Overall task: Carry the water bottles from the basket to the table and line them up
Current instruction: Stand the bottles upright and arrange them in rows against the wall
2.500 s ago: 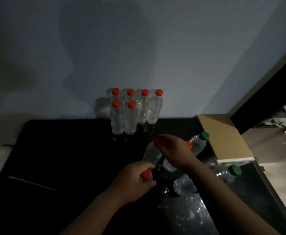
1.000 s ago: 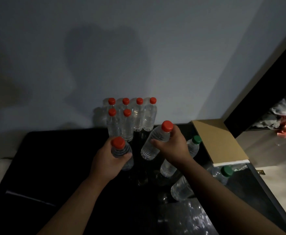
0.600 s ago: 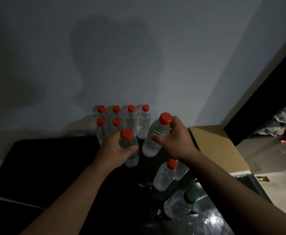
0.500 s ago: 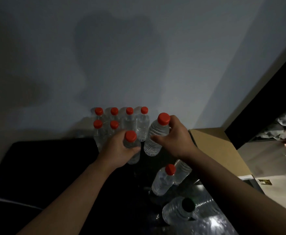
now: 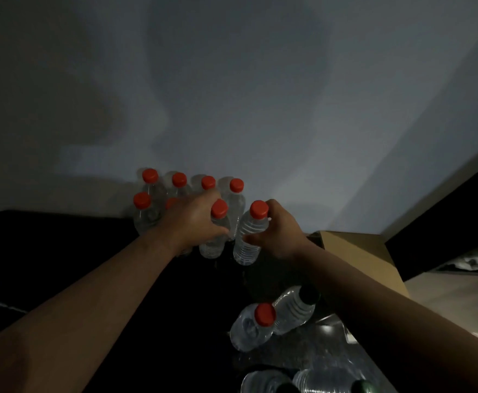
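I am at the setting-down step. My left hand (image 5: 195, 222) is wrapped round the left bottle (image 5: 213, 246) just under its red cap. My right hand (image 5: 277, 236) grips the right bottle (image 5: 246, 246) the same way. The hands are apart, and the two bottles stand side by side, nearly upright. Their bases are at the table (image 5: 48, 239), though I cannot tell whether they touch it.

At 12 o'clock from my hands, the back row (image 5: 179, 179) of four stands against the wall (image 5: 260, 95). At 10 o'clock is the front row (image 5: 142, 200) of two, one half hidden by my left hand. My pair looks set to extend that front row toward 3 o'clock.

Next I should press both bases flat, square them to the back row and close the gap. I should let go gently, since these light bottles would likely tip into their neighbours.

Loose bottles (image 5: 253, 327) lie at 5 o'clock, where I take the basket to be, though its rim is too dark to make out. More trips remain.
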{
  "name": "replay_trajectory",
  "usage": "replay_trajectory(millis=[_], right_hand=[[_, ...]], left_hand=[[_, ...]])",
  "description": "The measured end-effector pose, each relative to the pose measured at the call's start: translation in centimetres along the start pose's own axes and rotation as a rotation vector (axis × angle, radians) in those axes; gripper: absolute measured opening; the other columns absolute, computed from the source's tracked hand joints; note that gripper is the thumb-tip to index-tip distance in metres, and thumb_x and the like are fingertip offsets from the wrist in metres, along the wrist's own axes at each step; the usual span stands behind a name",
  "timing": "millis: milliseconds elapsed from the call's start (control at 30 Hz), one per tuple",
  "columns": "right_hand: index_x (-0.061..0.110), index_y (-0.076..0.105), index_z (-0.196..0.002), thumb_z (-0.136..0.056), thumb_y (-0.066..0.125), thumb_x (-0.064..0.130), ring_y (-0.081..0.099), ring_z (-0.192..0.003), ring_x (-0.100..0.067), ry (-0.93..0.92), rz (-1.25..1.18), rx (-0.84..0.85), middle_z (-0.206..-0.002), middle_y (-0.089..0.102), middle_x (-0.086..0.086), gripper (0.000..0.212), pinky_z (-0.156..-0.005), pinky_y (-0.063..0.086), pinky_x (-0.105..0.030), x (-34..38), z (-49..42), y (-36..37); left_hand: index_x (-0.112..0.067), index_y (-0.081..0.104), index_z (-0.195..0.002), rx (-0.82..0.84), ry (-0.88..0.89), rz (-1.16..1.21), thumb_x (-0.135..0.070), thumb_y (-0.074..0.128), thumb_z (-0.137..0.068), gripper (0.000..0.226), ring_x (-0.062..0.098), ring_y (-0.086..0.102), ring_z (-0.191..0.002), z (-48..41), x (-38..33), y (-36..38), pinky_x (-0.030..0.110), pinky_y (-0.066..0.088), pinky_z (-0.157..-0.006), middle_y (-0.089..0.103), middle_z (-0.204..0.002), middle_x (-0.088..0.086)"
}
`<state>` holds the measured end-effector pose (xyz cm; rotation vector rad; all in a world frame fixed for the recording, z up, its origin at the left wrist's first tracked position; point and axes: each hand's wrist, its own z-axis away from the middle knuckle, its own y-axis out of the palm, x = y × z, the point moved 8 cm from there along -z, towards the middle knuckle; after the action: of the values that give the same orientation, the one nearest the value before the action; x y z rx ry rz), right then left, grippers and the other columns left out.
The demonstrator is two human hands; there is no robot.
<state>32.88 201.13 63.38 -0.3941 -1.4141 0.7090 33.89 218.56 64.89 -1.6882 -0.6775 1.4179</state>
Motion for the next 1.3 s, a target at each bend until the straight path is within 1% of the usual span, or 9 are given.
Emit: replay_trajectory(millis=[267, 433, 600, 800, 900, 1000, 1067, 1167, 1300], right_hand=[[0.019, 0.049, -0.106, -0.072, 0.081, 0.017, 0.059, -0.094, -0.014, 0.077, -0.065, 0.061, -0.101, 0.059, 0.005, 0.047, -0.083, 0.051, -0.034, -2.5, -2.6, 2.8], [0.018, 0.05, -0.107, -0.072, 0.081, 0.017, 0.059, -0.095, -0.016, 0.081, -0.028, 0.102, -0.1, 0.059, 0.006, 0.047, -0.083, 0.051, -0.033, -2.3, -4.2, 4.1], [0.016, 0.05, -0.113, -0.072, 0.081, 0.015, 0.059, -0.103, -0.021, 0.096, -0.012, 0.092, -0.11, 0.06, -0.001, 0.052, -0.093, 0.052, -0.041, -2.3, -5.4, 4.6], [0.013, 0.04, -0.125, -0.076, 0.08, 0.019, 0.055, -0.104, -0.018, 0.143, -0.059, 0.104, -0.118, 0.056, -0.004, 0.064, -0.088, 0.05, -0.035, -2.6, -5.7, 5.8], [0.01, 0.031, -0.133, -0.077, 0.079, 0.021, 0.053, -0.106, -0.019, 0.2, -0.103, 0.117, -0.128, 0.053, -0.009, 0.074, -0.087, 0.048, -0.034, -3.4, -5.7, 6.2], [0.012, 0.027, -0.138, -0.072, 0.082, 0.027, 0.053, -0.119, -0.025, 0.215, -0.075, 0.156, -0.133, 0.05, -0.008, 0.087, -0.093, 0.047, -0.036, -3.9, -5.8, 6.5], [0.014, 0.027, -0.14, -0.066, 0.085, 0.032, 0.052, -0.122, -0.026, 0.207, -0.04, 0.188, -0.133, 0.05, -0.007, 0.096, -0.099, 0.047, -0.04, -3.6, -5.7, 6.8], [0.018, 0.029, -0.141, -0.048, 0.082, 0.052, 0.054, -0.12, -0.024, 0.177, -0.01, 0.175, -0.133, 0.052, -0.004, 0.112, -0.1, 0.049, -0.043, -3.5, -6.0, 7.0], [0.018, 0.043, -0.13, -0.058, 0.077, 0.042, 0.06, -0.11, -0.023, 0.163, 0.083, 0.147, -0.12, 0.06, -0.004, 0.083, -0.094, 0.053, -0.04, -3.2, -6.2, 6.7]], left_hand=[[-0.028, 0.043, -0.074, -0.043, 0.039, -0.208, -0.04, 0.081, -0.067, 0.04, 0.003, 0.044, -0.061, -1.5, 0.9, 0.3, 0.022, 0.026, -0.05, 0.049, -0.067, -0.012], [-0.027, 0.046, -0.078, -0.035, 0.008, -0.311, -0.046, 0.08, -0.065, 0.041, 0.017, 0.052, -0.08, -2.2, 2.4, 1.3, 0.028, 0.037, -0.061, 0.051, -0.077, -0.009], [-0.028, 0.042, -0.081, -0.065, 0.018, -0.333, -0.047, 0.08, -0.068, 0.044, 0.021, 0.054, -0.085, -2.9, 2.6, 1.2, 0.03, 0.031, -0.066, 0.041, -0.072, -0.016], [-0.025, 0.055, -0.119, -0.229, 0.116, -0.402, -0.055, 0.08, -0.062, 0.069, 0.022, 0.057, -0.11, -1.3, 3.0, 0.5, 0.036, 0.035, -0.095, 0.063, -0.115, -0.006], [-0.012, 0.06, -0.116, -0.671, 0.097, -0.134, -0.047, 0.084, -0.057, 0.073, 0.025, 0.054, -0.103, 3.1, 4.8, -3.1, 0.038, 0.04, -0.092, 0.062, -0.111, 0.007], [-0.008, 0.049, -0.127, -0.974, -0.293, 0.45, -0.031, 0.087, -0.057, 0.083, 0.01, 0.046, -0.113, 8.2, 13.0, -2.9, 0.039, 0.042, -0.104, 0.048, -0.127, 0.006], [-0.014, 0.04, -0.139, -0.793, -0.415, 0.768, -0.014, 0.091, -0.055, 0.099, 0.008, 0.048, -0.127, 7.5, 16.6, 0.7, 0.046, 0.041, -0.109, 0.045, -0.143, 0.004], [-0.013, 0.038, -0.139, -0.5, -0.427, 0.827, 0.002, 0.09, -0.055, 0.1, 0.003, 0.061, -0.113, 5.1, 17.7, 5.0, 0.045, 0.047, -0.104, 0.058, -0.132, 0.001], [-0.009, 0.045, -0.132, -0.523, -0.462, 0.836, -0.017, 0.095, -0.046, 0.1, 0.024, 0.065, -0.114, 3.9, 19.4, 6.3, 0.056, 0.052, -0.096, 0.064, -0.128, 0.009]])
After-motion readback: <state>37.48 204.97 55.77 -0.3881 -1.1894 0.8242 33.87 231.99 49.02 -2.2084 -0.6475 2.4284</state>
